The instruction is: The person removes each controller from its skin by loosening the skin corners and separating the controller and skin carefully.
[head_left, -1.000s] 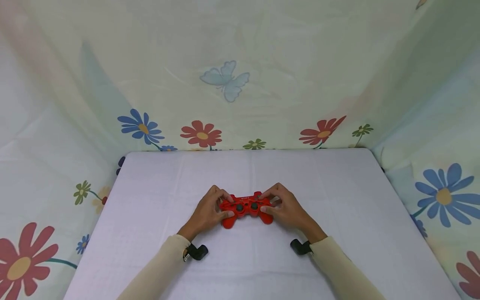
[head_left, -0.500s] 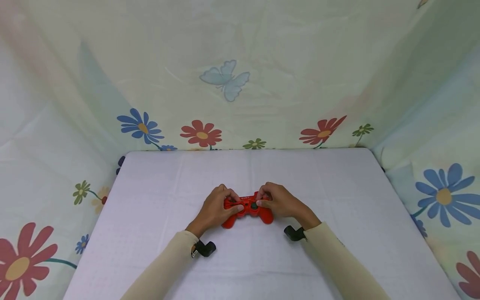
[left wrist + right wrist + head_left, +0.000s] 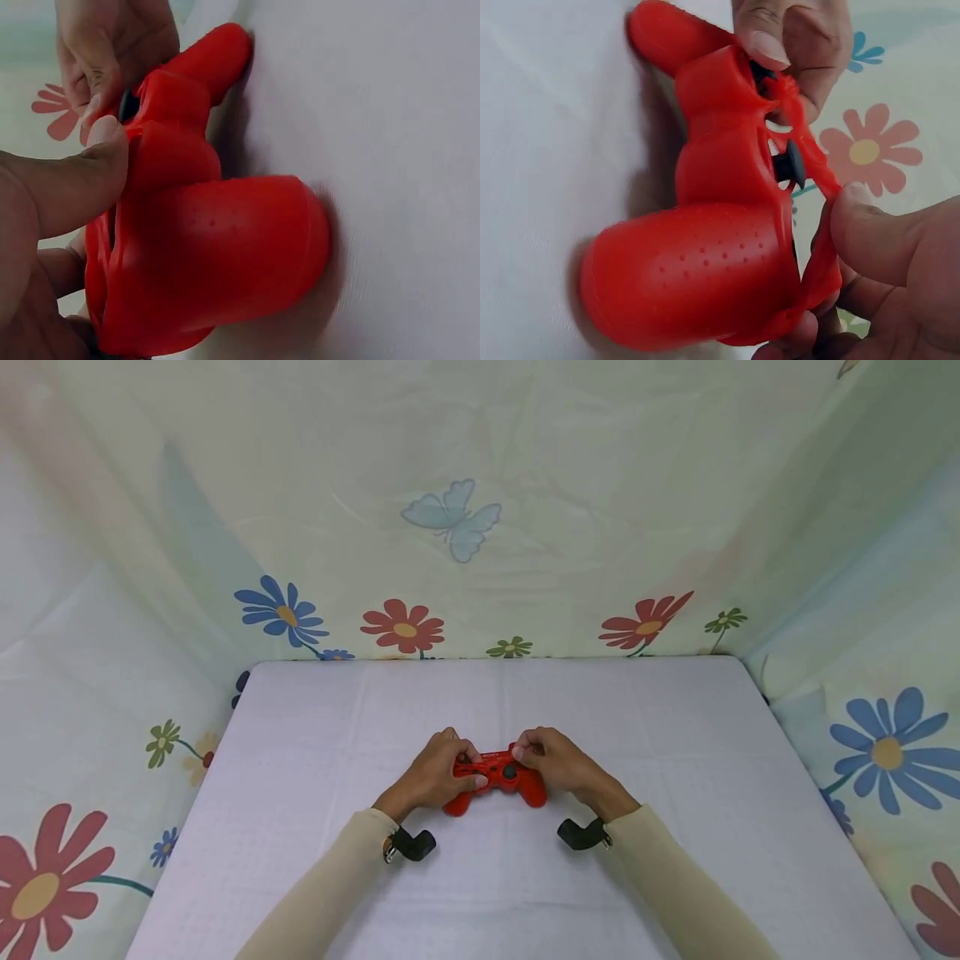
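Note:
A game controller in a red silicone cover (image 3: 532, 788) sits on the table in front of me, its grips toward me. My left hand (image 3: 437, 770) holds its left end, thumb on the front face and fingers behind the far edge. In the right wrist view, my right hand (image 3: 900, 262) pinches the upper part of the silicone cover (image 3: 705, 255) between thumb and fingers. That strip of cover stands stretched away from the body, with gaps around a black thumbstick (image 3: 789, 165). The left wrist view shows the covered left grip (image 3: 225, 247) resting on the cloth.
A white cloth covers the table (image 3: 480, 885). Behind it and at both sides hangs a pale curtain (image 3: 570, 510) printed with flowers and a butterfly. A black wrist camera (image 3: 414, 843) sits at the left cuff, another black camera (image 3: 579, 835) at the right.
Both hands have moved inward along the controller. My right thumb has shifted from the right grip toward the upper middle and pinches the cover there. The controller has stayed nearly in place.

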`<state>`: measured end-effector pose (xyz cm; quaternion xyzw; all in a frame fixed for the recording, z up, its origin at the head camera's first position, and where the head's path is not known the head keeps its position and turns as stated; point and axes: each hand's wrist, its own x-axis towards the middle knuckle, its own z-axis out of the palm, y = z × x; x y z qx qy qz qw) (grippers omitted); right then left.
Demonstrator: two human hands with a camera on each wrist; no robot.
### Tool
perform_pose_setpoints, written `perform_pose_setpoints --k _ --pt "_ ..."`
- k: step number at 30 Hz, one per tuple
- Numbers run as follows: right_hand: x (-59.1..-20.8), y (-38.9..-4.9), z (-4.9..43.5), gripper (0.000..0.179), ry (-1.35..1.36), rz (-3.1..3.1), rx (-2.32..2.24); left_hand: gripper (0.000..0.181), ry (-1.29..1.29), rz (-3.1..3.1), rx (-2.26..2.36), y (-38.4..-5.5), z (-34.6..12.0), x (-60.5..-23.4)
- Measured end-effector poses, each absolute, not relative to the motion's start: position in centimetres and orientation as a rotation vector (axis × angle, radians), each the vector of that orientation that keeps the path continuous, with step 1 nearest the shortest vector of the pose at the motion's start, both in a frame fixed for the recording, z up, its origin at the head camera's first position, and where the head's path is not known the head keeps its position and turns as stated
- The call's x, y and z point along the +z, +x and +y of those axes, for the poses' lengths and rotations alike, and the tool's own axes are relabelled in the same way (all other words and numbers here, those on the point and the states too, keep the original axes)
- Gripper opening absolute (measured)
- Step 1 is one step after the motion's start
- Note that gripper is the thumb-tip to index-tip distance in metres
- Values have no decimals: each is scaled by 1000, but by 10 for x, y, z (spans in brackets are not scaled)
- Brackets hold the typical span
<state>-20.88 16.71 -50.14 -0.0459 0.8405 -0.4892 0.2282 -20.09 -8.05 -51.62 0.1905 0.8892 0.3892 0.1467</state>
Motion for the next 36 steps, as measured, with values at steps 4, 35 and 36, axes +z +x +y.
perform_pose_setpoints --k 4,35,36 --pt "-499 -205 166 9 -160 2387 -1282 21 537 2567 1152 -200 -81 -517" --pt "-503 -207 162 11 -479 2377 -1231 19 753 2962 1131 -178 -71 -532" --pt "-502 -206 162 10 -457 2363 -1243 19 755 2966 1120 -178 -71 -532"
